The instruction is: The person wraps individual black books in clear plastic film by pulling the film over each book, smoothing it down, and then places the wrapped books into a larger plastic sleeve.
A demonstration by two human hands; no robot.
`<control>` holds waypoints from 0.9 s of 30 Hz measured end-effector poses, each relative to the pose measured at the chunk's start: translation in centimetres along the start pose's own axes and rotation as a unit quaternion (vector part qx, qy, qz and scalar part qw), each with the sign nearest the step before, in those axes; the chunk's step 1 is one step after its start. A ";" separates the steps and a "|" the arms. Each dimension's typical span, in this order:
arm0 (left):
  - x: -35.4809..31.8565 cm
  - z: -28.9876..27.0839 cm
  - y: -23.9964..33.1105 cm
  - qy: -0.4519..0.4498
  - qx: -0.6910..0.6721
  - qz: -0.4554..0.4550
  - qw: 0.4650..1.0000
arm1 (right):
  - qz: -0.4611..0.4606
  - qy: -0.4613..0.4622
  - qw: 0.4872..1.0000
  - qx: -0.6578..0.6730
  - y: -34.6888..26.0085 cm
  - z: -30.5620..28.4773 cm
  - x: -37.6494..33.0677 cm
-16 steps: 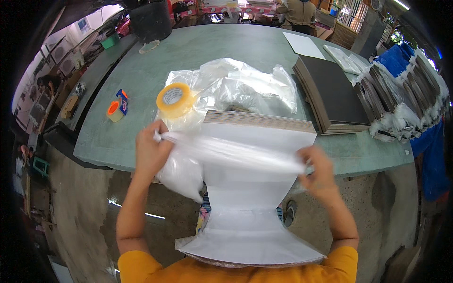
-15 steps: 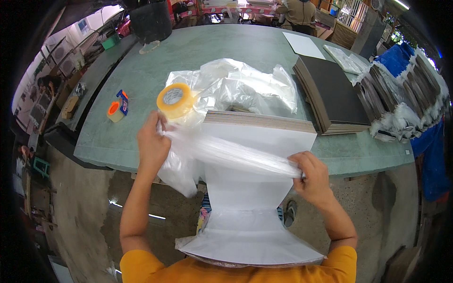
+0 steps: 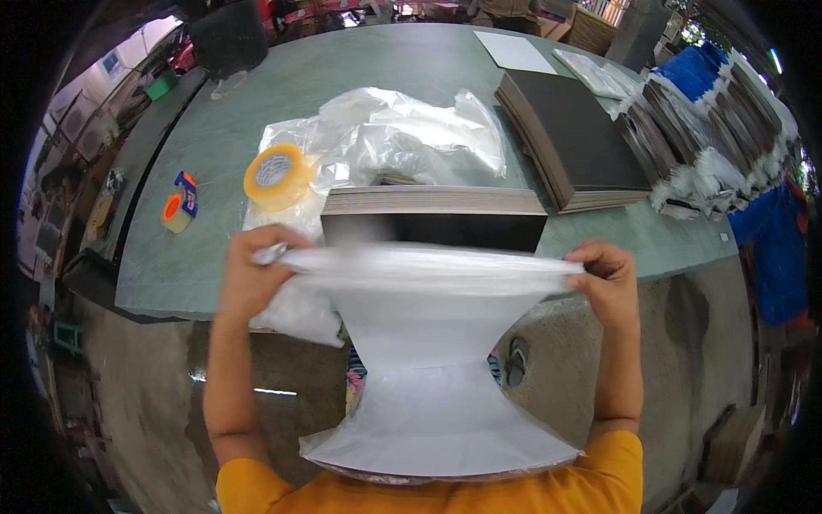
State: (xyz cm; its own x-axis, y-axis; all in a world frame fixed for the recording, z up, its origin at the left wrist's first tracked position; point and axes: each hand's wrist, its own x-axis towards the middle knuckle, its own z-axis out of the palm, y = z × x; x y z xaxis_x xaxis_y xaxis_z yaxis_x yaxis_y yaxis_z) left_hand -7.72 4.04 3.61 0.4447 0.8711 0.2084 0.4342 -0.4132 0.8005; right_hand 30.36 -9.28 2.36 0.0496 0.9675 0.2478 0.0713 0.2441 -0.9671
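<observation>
Plastic film [image 3: 445, 261] stretched across | left hand [image 3: 250, 272], right hand [image 3: 610, 272]: both pinching it | tape dispenser [image 3: 187, 185]: roll [image 3: 180, 224] loaded | clear wrapping [image 3: 715, 176], right: grey sheets [image 3: 672, 117] inside

Bare desk [image 3: 368, 64] lies open beyond the loose plastic [image 3: 419, 128] and between the tape roll [image 3: 274, 180] and dispenser [image 3: 180, 206], while a dark stack [image 3: 578, 133] and wrapped bundles [image 3: 745, 124] crowd the right and taut film [image 3: 445, 265] bars the near middle.

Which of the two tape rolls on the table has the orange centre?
The smaller roll, on the left, with the blue-and-orange dispenser attached; the larger yellowish roll, to its right, has a whitish inside.
</observation>
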 end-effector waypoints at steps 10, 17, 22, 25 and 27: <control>-14.9 10.8 -18.0 -0.390 -0.326 -0.246 0.825 | 0.537 -0.135 0.768 0.321 23.7 0.4 -14.9; -12.7 10.6 -14.8 -0.314 0.076 -0.222 0.920 | 0.336 -0.112 0.883 -0.308 19.2 0.1 -10.9; -9.4 5.1 1.8 -0.416 -0.264 0.030 0.870 | 0.015 -0.550 0.789 0.274 5.2 3.8 -7.5; -11.8 10.7 0.5 -0.512 -0.310 -0.014 0.801 | 0.012 -0.651 0.746 0.143 5.2 9.9 -8.8; -14.5 15.6 -5.2 -0.458 -0.199 -0.081 0.863 | 0.191 -0.590 0.783 0.054 10.9 11.0 -12.0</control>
State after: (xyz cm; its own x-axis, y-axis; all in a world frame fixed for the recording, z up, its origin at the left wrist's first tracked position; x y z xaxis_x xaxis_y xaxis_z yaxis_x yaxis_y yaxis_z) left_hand -4.19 -10.61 -12.35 0.9152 0.2582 -0.3094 0.3263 -0.0243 0.9449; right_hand 19.58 -17.49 -11.78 -0.9127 0.3424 -0.2231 0.1871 -0.1352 -0.9730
